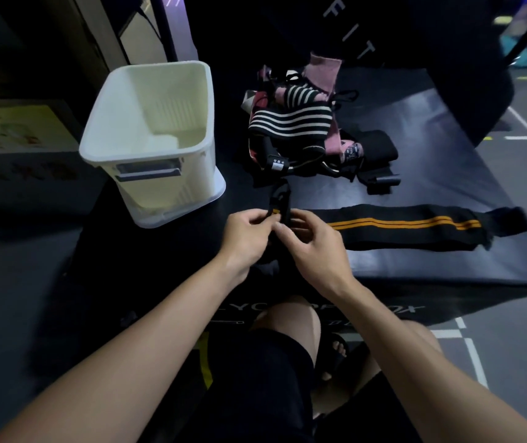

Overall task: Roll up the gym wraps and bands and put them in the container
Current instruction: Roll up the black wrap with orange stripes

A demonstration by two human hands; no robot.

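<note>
A black wrap with two orange stripes (415, 227) lies stretched to the right across a dark padded platform (447, 263). Its near end, with a black loop standing up, is pinched between my left hand (249, 233) and my right hand (311, 239), fingers curled round the fabric. A white plastic container (156, 135) stands to the left of my hands; I see nothing inside it. Behind the hands lies a pile of wraps and bands (297, 129): black with white stripes, pink, and plain black.
The platform's front edge drops off just below my hands, with my knee and sandalled foot (332, 353) beneath. A large black punching bag or pad (383, 33) stands behind the pile. Grey floor with white lines lies to the right.
</note>
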